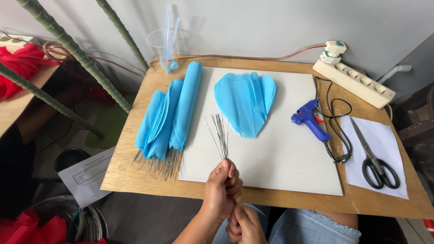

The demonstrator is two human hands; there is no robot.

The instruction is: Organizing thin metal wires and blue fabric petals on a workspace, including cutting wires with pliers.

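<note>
**Both hands on a wire bundle at the board's near edge**

Landmark: white board (271, 153) lying on the wooden table (135, 171).

- Left hand (222, 187): fingers curled tight round the wires (220, 135), gripping the bundle partway down. Sits at the board's near edge, approx. mid-width.
- Right hand (244, 223): just below the left hand, off the board's near edge, over the lap. Fingers pinched together on the lower end of the same bundle; thumb side up.
- Wires: thin, grey, straight, held roughly upright w/ tips fanning out over the board's near-left part. Tips end short of the petal shape.
- Blue petal shape (246, 101): folded tissue, heart-like, flat on the board's far middle. Apart from the wires.
- Blue tissue rolls (174, 115): several long folded pieces w/ wire stems sticking out at the near end, lying along the board's left edge, partly on the table.
- Glue gun (309, 118): blue, on the board's right edge, nozzle toward the near side; black cord loops just right of the board.
- Scissors (375, 158): black handles, on a white sheet right of the board.
- Power strip (355, 81): off the board's far-right corner.
- Plastic cup (159, 45): clear, beyond the board's far-left corner.
</note>
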